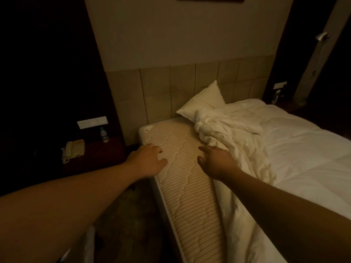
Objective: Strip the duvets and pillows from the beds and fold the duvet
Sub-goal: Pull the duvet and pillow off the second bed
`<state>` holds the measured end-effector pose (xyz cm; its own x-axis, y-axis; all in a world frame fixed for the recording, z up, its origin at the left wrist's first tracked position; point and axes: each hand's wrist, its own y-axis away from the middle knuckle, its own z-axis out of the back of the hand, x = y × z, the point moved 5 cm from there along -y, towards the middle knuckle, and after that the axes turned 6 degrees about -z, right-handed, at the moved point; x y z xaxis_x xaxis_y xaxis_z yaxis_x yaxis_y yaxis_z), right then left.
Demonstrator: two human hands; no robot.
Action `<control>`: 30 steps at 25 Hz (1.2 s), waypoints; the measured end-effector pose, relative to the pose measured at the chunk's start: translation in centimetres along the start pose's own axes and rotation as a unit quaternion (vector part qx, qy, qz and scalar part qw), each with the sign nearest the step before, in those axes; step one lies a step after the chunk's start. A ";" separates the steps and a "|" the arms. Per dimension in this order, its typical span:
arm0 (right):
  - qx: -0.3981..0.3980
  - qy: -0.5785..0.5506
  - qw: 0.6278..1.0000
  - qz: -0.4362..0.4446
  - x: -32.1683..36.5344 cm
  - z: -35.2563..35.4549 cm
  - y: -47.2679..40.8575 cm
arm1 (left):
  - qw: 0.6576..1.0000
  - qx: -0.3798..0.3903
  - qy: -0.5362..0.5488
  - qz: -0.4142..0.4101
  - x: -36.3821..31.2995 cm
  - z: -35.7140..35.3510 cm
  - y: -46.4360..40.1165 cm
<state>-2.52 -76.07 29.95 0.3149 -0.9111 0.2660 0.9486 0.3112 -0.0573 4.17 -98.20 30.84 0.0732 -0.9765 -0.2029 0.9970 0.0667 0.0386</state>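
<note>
Reaching over the bare striped mattress (pixel 182 168), the left hand (pixel 148 162) and right hand (pixel 216 164) are both spread open and hold nothing. Just right of the right hand lies the crumpled white duvet (pixel 237 133), with the white pillow (pixel 203 101) beyond it. It looks soft, puffy and floppy, so bunching up its near edge by the right hand's fingers seems best.

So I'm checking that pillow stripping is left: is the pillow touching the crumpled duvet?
Touching. The head view shows the pillow leaning against the headboard, with the bunched edge of the duvet overlapping its lower corner, no gap between them.
</note>
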 end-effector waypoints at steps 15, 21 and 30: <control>-0.025 0.043 0.990 -0.130 2.6 -1.9 -23.4 | 0.994 -0.006 0.038 -0.098 12.2 2.0 -28.6; -0.027 0.048 0.988 -0.142 5.9 -3.0 -33.8 | 0.992 -0.004 0.061 -0.112 17.1 3.8 -39.3; -0.025 0.027 0.980 -0.198 0.3 -8.2 -49.9 | 0.985 0.063 0.085 -0.139 17.8 -0.4 -57.8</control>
<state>-49.48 -94.08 25.03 -0.0781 -0.9709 0.2263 0.9966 -0.0817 -0.0065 -52.19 -119.34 24.63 -0.1880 -0.9047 -0.3823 0.9691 -0.2342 0.0775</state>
